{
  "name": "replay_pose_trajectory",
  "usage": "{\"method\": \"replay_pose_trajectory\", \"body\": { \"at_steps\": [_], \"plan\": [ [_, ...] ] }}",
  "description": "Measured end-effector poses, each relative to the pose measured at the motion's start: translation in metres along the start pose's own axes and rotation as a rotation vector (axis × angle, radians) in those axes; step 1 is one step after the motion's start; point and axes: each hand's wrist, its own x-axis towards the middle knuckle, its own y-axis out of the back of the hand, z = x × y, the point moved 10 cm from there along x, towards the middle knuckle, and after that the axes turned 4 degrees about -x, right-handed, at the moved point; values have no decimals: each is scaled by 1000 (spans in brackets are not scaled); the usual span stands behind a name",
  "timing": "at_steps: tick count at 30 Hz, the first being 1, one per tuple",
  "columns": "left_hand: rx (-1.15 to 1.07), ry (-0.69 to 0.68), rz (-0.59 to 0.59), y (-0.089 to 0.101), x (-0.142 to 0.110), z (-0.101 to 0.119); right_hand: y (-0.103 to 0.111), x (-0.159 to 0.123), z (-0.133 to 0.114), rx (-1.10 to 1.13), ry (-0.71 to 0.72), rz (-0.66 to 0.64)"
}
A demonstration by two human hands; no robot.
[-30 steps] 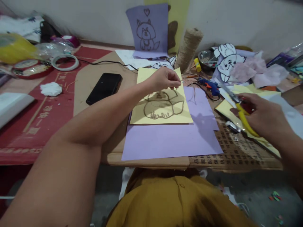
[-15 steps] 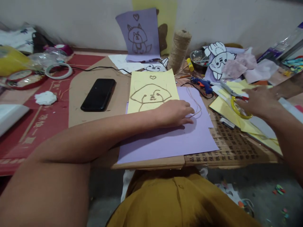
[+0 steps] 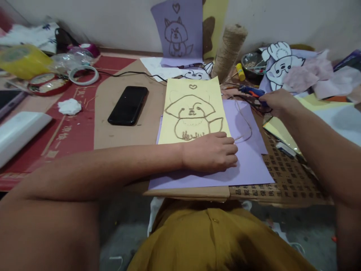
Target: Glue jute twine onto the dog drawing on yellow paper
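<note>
My left hand [image 3: 211, 152] is closed, resting over the lower edge of a yellow sheet [image 3: 170, 105] and the purple paper [image 3: 194, 178] under it. A thin strand of twine [image 3: 250, 128] loops out from its fingers across the purple paper. The yellow sheet bears a fox-like figure and a heart, outlined in brown cord. At the right, my right hand [image 3: 278, 101] has its fingers closed around the handle end of a blue glue gun [image 3: 251, 90], which lies behind the purple paper. The scissors cannot be made out.
A black phone [image 3: 128, 105] lies left of the sheets. Behind them stand a twine spool [image 3: 229, 51] and a purple picture [image 3: 180, 37]. A glue stick [image 3: 240, 71], a metal bowl [image 3: 251, 66] and paper cutouts [image 3: 283, 69] are at the back right. White tape [image 3: 84, 77] lies left.
My right hand has let go of the yellow-handled scissors at the right and moved to the glue gun. My left hand has come down from the sheet's top toward its lower edge, drawing the twine.
</note>
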Motion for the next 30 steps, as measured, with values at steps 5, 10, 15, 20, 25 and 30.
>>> {"method": "replay_pose_trajectory", "body": {
  "at_steps": [5,10,15,20,25,30],
  "plan": [
    [-28,-31,4,-1,5,5,5,-28,2,153,-63,27],
    [-69,-81,85,3,8,14,-14,-49,-1,373,-189,-132],
    [-74,-66,127,4,5,12,-50,-69,-39,422,-78,-426],
    [-126,-50,129,3,0,7,-83,-93,-70,253,206,-591],
    [-158,-36,130,2,-1,5,-95,-95,-59,63,350,-519],
    [-190,-44,165,5,-1,5,-104,-101,-43,79,322,-649]
  ]
}}
